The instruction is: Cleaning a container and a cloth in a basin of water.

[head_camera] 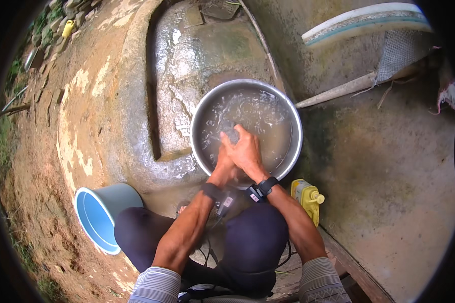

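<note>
A round metal basin [296, 125] holds cloudy brown water [265, 113] with bubbles and splashes on it. Over the water, my two hands press together around a grey, wet, crumpled wad [230, 130], which looks like cloth. My right hand [247, 148] lies on top, its thumb and fingers bent about the wad. Partly covered by it, my left hand [224, 156] grips the same wad from the left and below. Both wrists wear dark straps with small devices. Most of the wad is hidden between my fingers.
A light blue plastic bucket [134, 195] lies tipped on its side by my left knee. Close to my right forearm is a yellow pump bottle [307, 197]. A raised concrete rim [131, 125] borders the wet, sunken slab [178, 87]. A pole [337, 91] reaches toward the basin's right.
</note>
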Demonstrator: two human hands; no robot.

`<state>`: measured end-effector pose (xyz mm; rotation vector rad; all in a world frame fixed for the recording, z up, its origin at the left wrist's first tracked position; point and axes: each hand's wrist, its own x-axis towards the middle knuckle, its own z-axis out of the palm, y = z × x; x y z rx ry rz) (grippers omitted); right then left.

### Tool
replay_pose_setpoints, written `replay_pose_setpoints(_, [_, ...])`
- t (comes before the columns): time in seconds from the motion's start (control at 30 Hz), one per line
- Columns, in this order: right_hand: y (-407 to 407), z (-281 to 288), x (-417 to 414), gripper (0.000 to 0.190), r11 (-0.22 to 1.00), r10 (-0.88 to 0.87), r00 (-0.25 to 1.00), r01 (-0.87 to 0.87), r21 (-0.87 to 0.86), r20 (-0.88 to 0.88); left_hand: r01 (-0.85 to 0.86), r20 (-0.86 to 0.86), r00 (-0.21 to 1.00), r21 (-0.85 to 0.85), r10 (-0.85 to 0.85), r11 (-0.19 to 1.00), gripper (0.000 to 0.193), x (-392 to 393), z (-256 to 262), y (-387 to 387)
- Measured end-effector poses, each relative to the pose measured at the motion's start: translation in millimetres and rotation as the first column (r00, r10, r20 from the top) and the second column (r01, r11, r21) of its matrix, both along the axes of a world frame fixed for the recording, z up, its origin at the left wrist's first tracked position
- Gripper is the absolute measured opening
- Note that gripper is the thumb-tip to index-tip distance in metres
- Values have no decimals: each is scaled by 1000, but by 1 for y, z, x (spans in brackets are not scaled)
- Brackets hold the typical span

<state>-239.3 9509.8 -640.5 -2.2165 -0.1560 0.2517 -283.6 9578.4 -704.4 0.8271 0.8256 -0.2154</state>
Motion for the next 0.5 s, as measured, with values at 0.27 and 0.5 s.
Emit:
replay_pose_setpoints(0.27, [-7,-21,33,44,975,-181,983,182,-127,22,206,-130,972,84,-194,975,40,9,35,4])
replay_pose_setpoints(0.5, [-89,-56,57,69,882,-267,953,182,-435,-142,152,36,985,251,-166,956,42,15,27,40])
